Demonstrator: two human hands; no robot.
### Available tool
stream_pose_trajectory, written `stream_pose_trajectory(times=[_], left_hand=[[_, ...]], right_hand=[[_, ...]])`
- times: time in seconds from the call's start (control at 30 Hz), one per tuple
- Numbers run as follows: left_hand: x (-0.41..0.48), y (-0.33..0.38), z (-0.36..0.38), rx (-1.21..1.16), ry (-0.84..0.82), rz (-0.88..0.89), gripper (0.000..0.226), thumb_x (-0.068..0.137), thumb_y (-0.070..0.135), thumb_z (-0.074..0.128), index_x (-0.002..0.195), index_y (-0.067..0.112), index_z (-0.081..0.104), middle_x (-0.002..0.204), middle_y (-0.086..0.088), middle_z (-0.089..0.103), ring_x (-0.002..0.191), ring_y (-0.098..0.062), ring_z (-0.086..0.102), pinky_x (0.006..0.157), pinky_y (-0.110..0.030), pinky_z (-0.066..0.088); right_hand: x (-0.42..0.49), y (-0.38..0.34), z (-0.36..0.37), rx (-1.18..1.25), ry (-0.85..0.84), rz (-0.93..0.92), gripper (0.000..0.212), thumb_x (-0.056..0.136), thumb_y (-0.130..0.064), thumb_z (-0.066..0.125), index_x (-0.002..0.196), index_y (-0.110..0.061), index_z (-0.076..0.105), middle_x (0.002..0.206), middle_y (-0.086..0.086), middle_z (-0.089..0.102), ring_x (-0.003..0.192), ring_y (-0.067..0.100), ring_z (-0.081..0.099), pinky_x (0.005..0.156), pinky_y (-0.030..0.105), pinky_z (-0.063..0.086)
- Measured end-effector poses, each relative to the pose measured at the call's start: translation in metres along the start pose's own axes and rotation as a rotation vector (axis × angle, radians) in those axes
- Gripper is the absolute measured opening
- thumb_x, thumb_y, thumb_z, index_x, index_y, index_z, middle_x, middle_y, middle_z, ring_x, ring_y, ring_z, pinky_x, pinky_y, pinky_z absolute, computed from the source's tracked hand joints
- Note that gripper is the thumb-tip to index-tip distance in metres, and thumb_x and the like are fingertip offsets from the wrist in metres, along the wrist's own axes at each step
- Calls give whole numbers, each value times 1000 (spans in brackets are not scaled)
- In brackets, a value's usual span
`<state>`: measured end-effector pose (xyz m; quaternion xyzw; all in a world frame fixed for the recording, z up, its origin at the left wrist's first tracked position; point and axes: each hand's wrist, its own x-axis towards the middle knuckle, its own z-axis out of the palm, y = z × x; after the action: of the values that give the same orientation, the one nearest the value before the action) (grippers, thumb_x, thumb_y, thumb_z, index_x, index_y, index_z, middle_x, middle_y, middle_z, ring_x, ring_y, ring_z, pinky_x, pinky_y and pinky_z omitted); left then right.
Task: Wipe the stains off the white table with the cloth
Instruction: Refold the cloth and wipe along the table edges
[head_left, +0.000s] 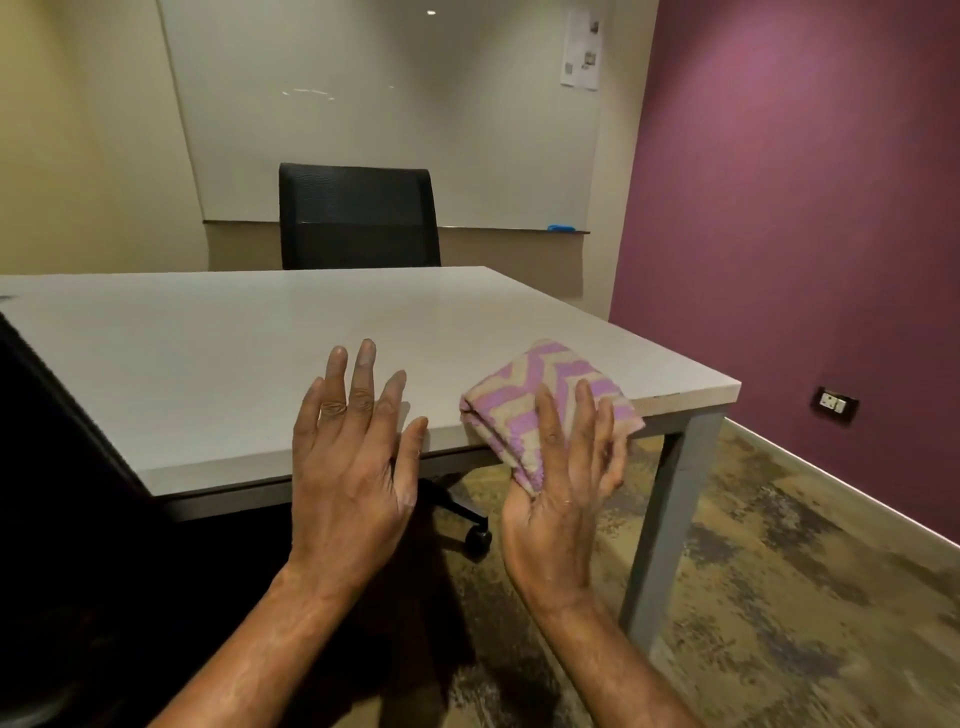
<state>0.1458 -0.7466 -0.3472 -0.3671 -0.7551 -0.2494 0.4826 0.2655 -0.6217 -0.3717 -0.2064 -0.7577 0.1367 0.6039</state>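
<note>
— How's the light?
— Dim, warm, indoor. Far beyond the hands, the whiteboard (389, 130) carries a small bright dot near its top and a faint streak of glare lower down.
— Shadows?
— Left of the left hand (353, 467) everything sinks to near black. Under the table (208, 364) it's dark too, though the top is evenly lit.
— Sharp?
— Soft overall. The outer fingers (615, 452) of the right hand (561, 499) smear with motion blur beside the cloth (540, 374) it holds.
— Distortion?
— Wide-angle. Right of that hand, the pale skirting (831, 483) bows and the purple wall (805, 208) leans, brightest near its top.
</note>
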Motion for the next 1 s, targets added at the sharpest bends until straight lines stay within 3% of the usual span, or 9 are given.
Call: stream_pose_trajectory(times=[0.3, 0.37, 0.47, 0.6, 0.7, 0.8, 0.87, 0.93, 1.0], left_hand=[[1, -1, 0, -58, 20, -8, 47, 107, 35, 43, 145, 9, 55, 166, -13, 33, 160, -23, 14, 126, -48, 23], [1, -1, 0, -55, 18, -4, 47, 107, 34, 43, 145, 8, 54, 166, -13, 33, 160, -23, 14, 126, -48, 23], [1, -1, 0, -43, 15, -1, 46, 107, 32, 42, 144, 9, 55, 166, -14, 33, 160, -23, 13, 126, -45, 21], [-1, -1, 1, -31, 20, 10, 45, 106, 32, 42, 141, 9, 58, 165, -14, 35, 160, -24, 16, 123, -47, 25], [-1, 0, 0, -40, 17, 2, 44, 105, 31, 44, 139, 9, 60, 164, -13, 36, 159, -24, 18, 122, -46, 26], [-2, -1, -1, -44, 3, 4, 44, 105, 30, 45, 140, 9, 60, 164, -13, 37, 159, -24, 19, 121, -45, 26], [-4, -3, -1, -41, 1, 24, 44, 104, 30, 45, 140, 8, 59, 163, -13, 38, 159, -24, 20, 119, -47, 28], [-5, -4, -1, -31, 2, 42, 44, 104, 29, 46, 140, 7, 59, 162, -14, 39, 158, -25, 22, 117, -48, 30], [-5, -4, -1, -25, 4, 41, 44, 104, 29, 46, 139, 6, 60, 162, -14, 40, 158, -26, 23, 114, -49, 32]], right_hand=[[-19, -1, 30, -66, -21, -142, 64, 91, -27, 63, 152, -32, 43, 169, 15, 24, 159, 39, 12, 123, 66, 16], [-18, 2, 32, -36, -5, -134, 53, 94, -47, 67, 141, -27, 49, 166, 15, 29, 158, 37, 15, 124, 64, 15], [-17, -3, 31, 15, 4, -119, 64, 92, -75, 54, 126, -20, 54, 162, 13, 33, 158, 35, 17, 123, 65, 19], [-15, -12, 35, 125, 66, -65, 59, 98, -72, 38, 116, -19, 56, 161, 8, 32, 157, 32, 18, 119, 66, 21], [-11, -19, 42, 126, 106, -5, 43, 100, -63, 48, 115, -23, 51, 159, 7, 36, 157, 31, 20, 120, 67, 20], [-11, -20, 49, 26, 102, -44, 55, 97, -60, 60, 135, -23, 46, 162, 13, 33, 157, 37, 19, 123, 67, 16], [-9, -18, 48, -56, 72, -75, 71, 96, -68, 55, 153, -30, 36, 166, 12, 25, 158, 37, 15, 124, 64, 11], [-6, -17, 46, -67, 57, -86, 71, 96, -76, 44, 156, -39, 36, 168, 7, 22, 158, 35, 12, 126, 60, 6], [-6, -18, 46, 45, 85, -77, 62, 98, -75, 38, 146, -39, 50, 165, 2, 29, 157, 35, 16, 126, 59, 6]])
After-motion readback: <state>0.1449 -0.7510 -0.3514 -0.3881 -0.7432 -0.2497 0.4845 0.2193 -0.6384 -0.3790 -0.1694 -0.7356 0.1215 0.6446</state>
